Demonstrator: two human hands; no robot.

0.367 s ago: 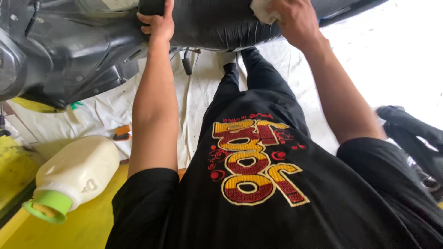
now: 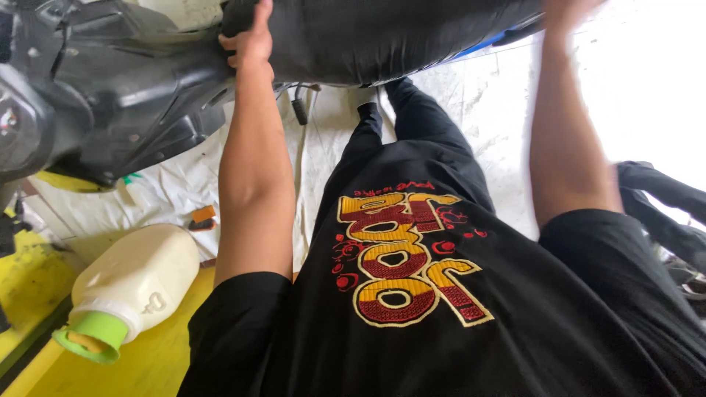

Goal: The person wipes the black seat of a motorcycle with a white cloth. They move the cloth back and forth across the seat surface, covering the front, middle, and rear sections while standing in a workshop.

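A large black padded seat (image 2: 382, 37) spans the top of the head view. My left hand (image 2: 250, 40) is shut on its left edge, fingers curled over the rim, arm stretched straight out. My right hand (image 2: 570, 7) reaches to the seat's right part and is almost wholly cut off by the top edge, so its grip is hidden. Below the seat are my black trousers and black shirt with a yellow and red print.
A black scooter body panel (image 2: 110, 95) fills the upper left. A white plastic jug with a green cap (image 2: 136, 283) lies on the yellow floor (image 2: 147, 360). A small orange object (image 2: 202, 215) rests on a white sheet (image 2: 323, 154). Dark parts (image 2: 662, 198) sit at the right.
My right hand has slid up to the frame's top edge, and the white cloth it was on is out of sight. The left hand still grips the seat.
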